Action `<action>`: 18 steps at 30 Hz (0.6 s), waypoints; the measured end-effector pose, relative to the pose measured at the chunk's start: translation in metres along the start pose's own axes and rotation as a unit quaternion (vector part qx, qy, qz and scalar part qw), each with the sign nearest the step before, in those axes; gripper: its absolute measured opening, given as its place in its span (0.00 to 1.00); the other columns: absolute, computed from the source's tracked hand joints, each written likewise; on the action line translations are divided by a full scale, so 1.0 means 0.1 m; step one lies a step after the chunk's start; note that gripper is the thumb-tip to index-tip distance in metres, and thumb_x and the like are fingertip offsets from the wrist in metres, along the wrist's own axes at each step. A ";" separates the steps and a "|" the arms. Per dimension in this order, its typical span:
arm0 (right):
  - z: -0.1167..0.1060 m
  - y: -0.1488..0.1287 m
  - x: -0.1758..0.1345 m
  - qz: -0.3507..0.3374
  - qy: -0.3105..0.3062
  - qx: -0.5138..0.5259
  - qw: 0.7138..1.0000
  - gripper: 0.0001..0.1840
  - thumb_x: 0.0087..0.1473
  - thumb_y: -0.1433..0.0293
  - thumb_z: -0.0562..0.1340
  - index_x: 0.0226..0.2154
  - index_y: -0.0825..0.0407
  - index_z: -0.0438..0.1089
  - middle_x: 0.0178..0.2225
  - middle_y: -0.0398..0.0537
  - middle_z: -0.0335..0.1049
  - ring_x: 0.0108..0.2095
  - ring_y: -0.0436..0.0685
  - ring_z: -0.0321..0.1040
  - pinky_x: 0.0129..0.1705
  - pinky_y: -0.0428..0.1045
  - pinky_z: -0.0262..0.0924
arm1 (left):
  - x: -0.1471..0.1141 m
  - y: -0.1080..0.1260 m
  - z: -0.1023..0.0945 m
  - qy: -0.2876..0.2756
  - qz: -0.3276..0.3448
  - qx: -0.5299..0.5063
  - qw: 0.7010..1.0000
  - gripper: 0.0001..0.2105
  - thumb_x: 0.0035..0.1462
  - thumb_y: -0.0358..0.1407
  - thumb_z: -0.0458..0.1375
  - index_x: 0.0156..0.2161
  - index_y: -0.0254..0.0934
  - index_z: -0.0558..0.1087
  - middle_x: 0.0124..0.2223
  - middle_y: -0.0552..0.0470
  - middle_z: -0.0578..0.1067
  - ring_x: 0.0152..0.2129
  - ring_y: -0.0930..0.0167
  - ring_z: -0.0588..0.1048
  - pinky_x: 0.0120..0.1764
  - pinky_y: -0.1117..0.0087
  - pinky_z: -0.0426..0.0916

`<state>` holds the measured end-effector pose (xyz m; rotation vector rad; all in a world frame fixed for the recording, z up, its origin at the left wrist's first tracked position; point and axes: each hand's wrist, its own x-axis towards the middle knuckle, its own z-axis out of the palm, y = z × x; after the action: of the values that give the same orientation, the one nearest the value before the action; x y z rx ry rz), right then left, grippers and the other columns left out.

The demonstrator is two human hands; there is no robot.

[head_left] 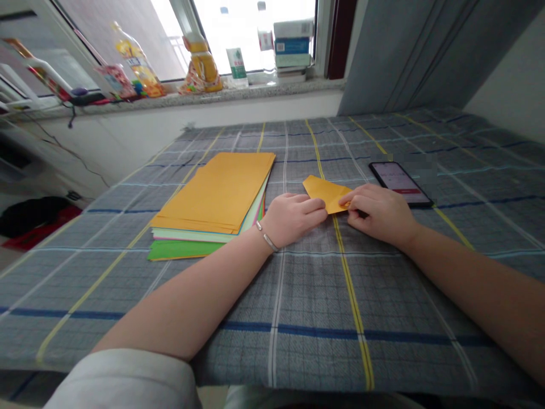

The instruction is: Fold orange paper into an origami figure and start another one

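A small folded piece of orange-yellow paper point(326, 192) lies on the checked tablecloth between my hands. My left hand point(293, 218), with a silver bracelet at the wrist, grips the paper's lower left edge with curled fingers. At the paper's right corner, my right hand point(378, 213) pinches it between thumb and forefinger. Part of the paper is hidden behind the fingers of both hands. Left of my left hand sits a stack of coloured paper point(217, 190), orange sheets on top and white and green ones below.
A phone point(400, 183) with a lit screen lies just beyond my right hand. The grey checked tablecloth point(315, 295) covers the table. On the windowsill stand a drink bottle point(138, 59), an orange-yellow container point(203, 62) and stacked boxes point(292, 45). A grey curtain point(400, 51) hangs at the right.
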<state>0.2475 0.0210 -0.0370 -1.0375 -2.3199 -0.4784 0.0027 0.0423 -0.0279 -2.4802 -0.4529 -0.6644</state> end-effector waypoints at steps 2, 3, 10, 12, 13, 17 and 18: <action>-0.01 0.04 -0.01 0.004 -0.005 0.013 1.000 0.08 0.50 0.76 0.58 0.27 0.49 0.71 0.37 0.44 0.79 0.38 0.57 0.74 0.38 0.52 0.66 | -0.01 -0.01 -0.03 -0.010 0.018 0.008 1.000 0.08 0.68 0.32 0.50 0.39 0.40 0.72 0.40 0.57 0.78 0.29 0.75 0.73 0.28 0.70 0.63; -0.02 0.06 -0.02 0.007 -0.008 0.017 1.000 0.08 0.49 0.76 0.58 0.27 0.49 0.71 0.38 0.44 0.79 0.38 0.57 0.74 0.38 0.52 0.66 | -0.01 -0.02 -0.05 -0.013 0.023 0.010 1.000 0.09 0.68 0.32 0.50 0.39 0.40 0.72 0.40 0.57 0.78 0.29 0.75 0.73 0.28 0.70 0.63; -0.04 0.20 -0.07 0.038 -0.037 -0.012 0.999 0.09 0.51 0.74 0.58 0.31 0.50 0.73 0.38 0.47 0.79 0.38 0.58 0.74 0.38 0.53 0.65 | -0.08 -0.19 -0.08 -0.050 0.034 -0.010 0.998 0.08 0.67 0.32 0.50 0.38 0.38 0.72 0.40 0.54 0.77 0.30 0.75 0.74 0.30 0.74 0.67; -0.04 0.24 -0.07 0.043 -0.052 -0.015 0.998 0.08 0.51 0.73 0.57 0.31 0.49 0.73 0.38 0.47 0.79 0.39 0.58 0.74 0.39 0.53 0.65 | -0.11 -0.24 -0.08 -0.051 0.040 -0.019 0.998 0.09 0.67 0.33 0.50 0.38 0.37 0.72 0.41 0.53 0.77 0.31 0.75 0.75 0.30 0.74 0.67; -0.04 0.26 -0.08 0.046 -0.057 -0.016 0.997 0.08 0.51 0.73 0.57 0.31 0.49 0.73 0.39 0.46 0.79 0.39 0.58 0.74 0.39 0.53 0.65 | -0.12 -0.26 -0.08 -0.046 0.040 -0.018 0.998 0.09 0.67 0.33 0.49 0.38 0.37 0.72 0.41 0.53 0.77 0.31 0.76 0.75 0.30 0.74 0.67; -0.05 0.31 -0.09 0.057 -0.059 -0.021 0.996 0.07 0.50 0.72 0.58 0.31 0.48 0.72 0.39 0.45 0.79 0.38 0.58 0.74 0.37 0.53 0.65 | -0.15 -0.29 -0.08 -0.023 0.041 -0.003 0.999 0.10 0.67 0.33 0.48 0.36 0.37 0.71 0.41 0.53 0.77 0.29 0.77 0.75 0.29 0.74 0.66; -0.06 0.31 -0.10 0.059 -0.056 -0.022 0.996 0.08 0.50 0.72 0.58 0.31 0.48 0.72 0.39 0.45 0.79 0.37 0.58 0.74 0.37 0.53 0.65 | -0.16 -0.30 -0.09 -0.019 0.043 0.002 0.999 0.11 0.67 0.32 0.48 0.36 0.38 0.71 0.41 0.53 0.77 0.29 0.77 0.75 0.28 0.74 0.66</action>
<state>0.2787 0.0325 -0.0355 -1.2435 -2.3388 -0.4368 -0.0267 0.0587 -0.0177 -2.4974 -0.3595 -0.5818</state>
